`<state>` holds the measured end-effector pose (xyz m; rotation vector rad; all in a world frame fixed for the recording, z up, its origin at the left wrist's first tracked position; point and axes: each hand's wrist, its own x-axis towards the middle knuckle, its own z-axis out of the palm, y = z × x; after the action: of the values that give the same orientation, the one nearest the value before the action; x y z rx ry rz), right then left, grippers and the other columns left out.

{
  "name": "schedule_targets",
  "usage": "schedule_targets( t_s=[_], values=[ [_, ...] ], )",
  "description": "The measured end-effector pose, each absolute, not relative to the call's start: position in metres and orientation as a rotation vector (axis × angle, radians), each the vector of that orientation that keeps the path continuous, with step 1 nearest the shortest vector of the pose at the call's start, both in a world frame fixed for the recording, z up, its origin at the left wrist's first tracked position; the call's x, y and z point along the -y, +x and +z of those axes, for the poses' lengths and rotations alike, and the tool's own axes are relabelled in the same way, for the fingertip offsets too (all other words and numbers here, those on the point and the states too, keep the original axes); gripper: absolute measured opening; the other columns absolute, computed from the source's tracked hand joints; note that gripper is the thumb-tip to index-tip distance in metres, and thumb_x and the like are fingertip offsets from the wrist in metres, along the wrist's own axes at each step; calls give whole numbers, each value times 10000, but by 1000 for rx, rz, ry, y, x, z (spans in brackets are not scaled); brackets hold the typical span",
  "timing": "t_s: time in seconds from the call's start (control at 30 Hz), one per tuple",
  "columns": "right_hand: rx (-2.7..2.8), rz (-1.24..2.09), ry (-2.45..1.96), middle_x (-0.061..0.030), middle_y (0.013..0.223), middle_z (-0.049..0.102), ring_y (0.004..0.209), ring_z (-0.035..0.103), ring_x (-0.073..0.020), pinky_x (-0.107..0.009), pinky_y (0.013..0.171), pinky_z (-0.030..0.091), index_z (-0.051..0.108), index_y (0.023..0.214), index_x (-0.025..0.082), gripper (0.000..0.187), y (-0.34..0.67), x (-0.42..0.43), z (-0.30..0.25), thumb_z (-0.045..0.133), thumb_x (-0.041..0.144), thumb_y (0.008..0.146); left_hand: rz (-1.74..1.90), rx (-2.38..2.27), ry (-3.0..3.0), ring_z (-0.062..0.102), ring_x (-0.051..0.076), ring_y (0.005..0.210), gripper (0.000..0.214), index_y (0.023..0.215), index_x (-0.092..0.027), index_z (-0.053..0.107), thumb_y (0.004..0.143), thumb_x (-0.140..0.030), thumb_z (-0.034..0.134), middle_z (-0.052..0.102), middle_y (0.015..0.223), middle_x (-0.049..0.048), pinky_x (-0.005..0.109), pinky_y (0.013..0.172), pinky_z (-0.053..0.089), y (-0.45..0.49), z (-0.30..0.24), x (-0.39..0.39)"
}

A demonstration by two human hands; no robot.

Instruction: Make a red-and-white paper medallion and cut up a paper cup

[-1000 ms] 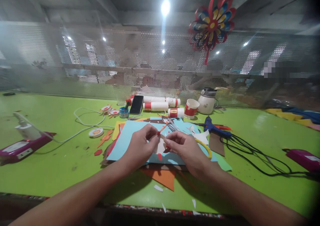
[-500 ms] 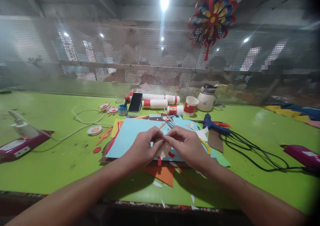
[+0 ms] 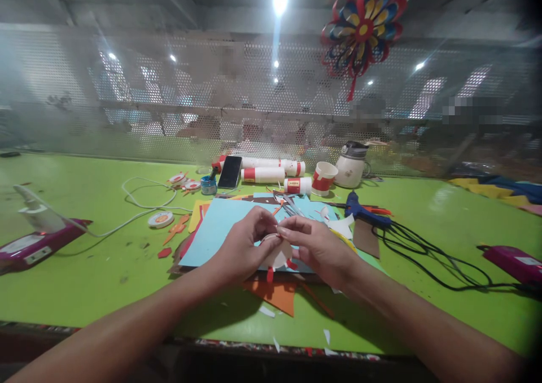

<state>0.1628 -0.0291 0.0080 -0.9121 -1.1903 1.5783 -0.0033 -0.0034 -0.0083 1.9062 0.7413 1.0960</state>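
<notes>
A round white disc [image 3: 280,254] with small red tabs at its lower edge is held up over the light blue paper [image 3: 220,225]. My left hand [image 3: 244,242] is closed on the disc's left and upper side, thumb across its face. My right hand [image 3: 324,250] pinches at the disc's top edge, its fingertips meeting those of the left hand. Whatever small piece may lie between the fingertips is hidden. Just beyond the hands, scissors [image 3: 292,205] lie on the paper among scraps. A yellow ring [image 3: 342,239] is partly covered by my right hand.
Right of the paper lies a blue glue gun [image 3: 366,213] with a black cord. Behind are a phone [image 3: 230,172], white-and-red paper cups [image 3: 324,178] and a lidded bottle [image 3: 351,165]. Purple power strips [image 3: 42,246] sit at both sides. Orange paper [image 3: 273,297] and scraps lie in front.
My right hand has shifted slightly and its fingers have turned at the disc's top edge, so more of the white disc shows. My left hand keeps its hold. The camera has moved a little.
</notes>
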Motion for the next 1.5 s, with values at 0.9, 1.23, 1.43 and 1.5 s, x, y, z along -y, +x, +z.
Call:
schedule_targets(
  t_s=[0.9, 1.23, 1.43, 1.5],
  values=[
    [1341, 1270, -1019, 11, 683, 647, 603, 602, -114, -266, 628, 466, 585, 944, 156, 367, 162, 26, 4, 752, 361, 689, 1012, -715, 1540, 536, 117, 692, 493, 1098, -158, 504, 669, -267, 720, 589, 839, 10, 246, 613, 412, -9, 12, 0],
    [1190, 1351, -1007, 28, 654, 638, 602, 636, -126, -286, 668, 492, 556, 897, 154, 398, 152, 31, -1, 791, 341, 636, 1168, -911, 1417, 446, 79, 530, 295, 833, -114, 630, 718, -380, 682, 564, 616, -12, 215, 505, 341, -8, 5, -6],
    [1451, 846, -1149, -50, 867, 642, 817, 609, -181, -319, 727, 487, 606, 938, 164, 333, 158, 30, 5, 717, 379, 709, 1146, -922, 1439, 530, 111, 596, 244, 803, -113, 677, 685, -325, 700, 647, 693, 32, 233, 570, 417, -8, 8, -4],
    [1583, 595, -1138, -55, 894, 632, 850, 594, -188, -324, 749, 478, 622, 904, 169, 274, 162, 31, 9, 697, 374, 737, 1124, -926, 1513, 537, 114, 598, 201, 788, -115, 684, 694, -293, 685, 656, 691, 35, 229, 567, 417, -7, 7, -4]
  ],
)
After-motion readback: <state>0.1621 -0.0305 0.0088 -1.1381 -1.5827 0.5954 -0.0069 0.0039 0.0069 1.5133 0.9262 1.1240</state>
